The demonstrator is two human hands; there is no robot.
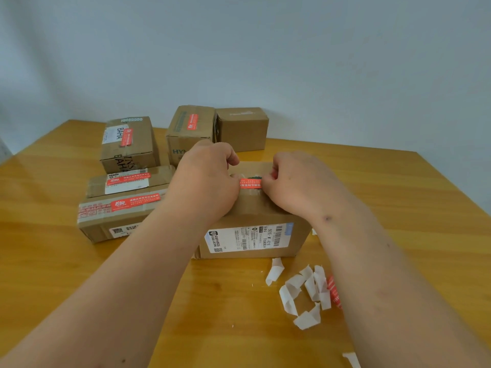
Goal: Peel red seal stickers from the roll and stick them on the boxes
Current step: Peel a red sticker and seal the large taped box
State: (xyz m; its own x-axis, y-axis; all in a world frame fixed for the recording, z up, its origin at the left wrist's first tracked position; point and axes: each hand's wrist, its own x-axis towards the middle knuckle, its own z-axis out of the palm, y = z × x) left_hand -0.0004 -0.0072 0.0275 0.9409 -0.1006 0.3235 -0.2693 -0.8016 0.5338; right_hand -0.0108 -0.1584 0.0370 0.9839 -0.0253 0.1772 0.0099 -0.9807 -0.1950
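1. Sticker (250, 183), red, is held taut over the top of the nearest box (255, 229), one end pinched by the left hand (210, 176), the other by the right hand (295, 181).
2. Step judged: placement under way.
3. Next required: pressing flat along the seam.
4. Roll remnant (333, 290) lies near, among backing scraps (305, 293).

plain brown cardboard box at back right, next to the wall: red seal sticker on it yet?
No: the plain brown cardboard box at the back right shows bare top and front faces, with no red sticker visible.
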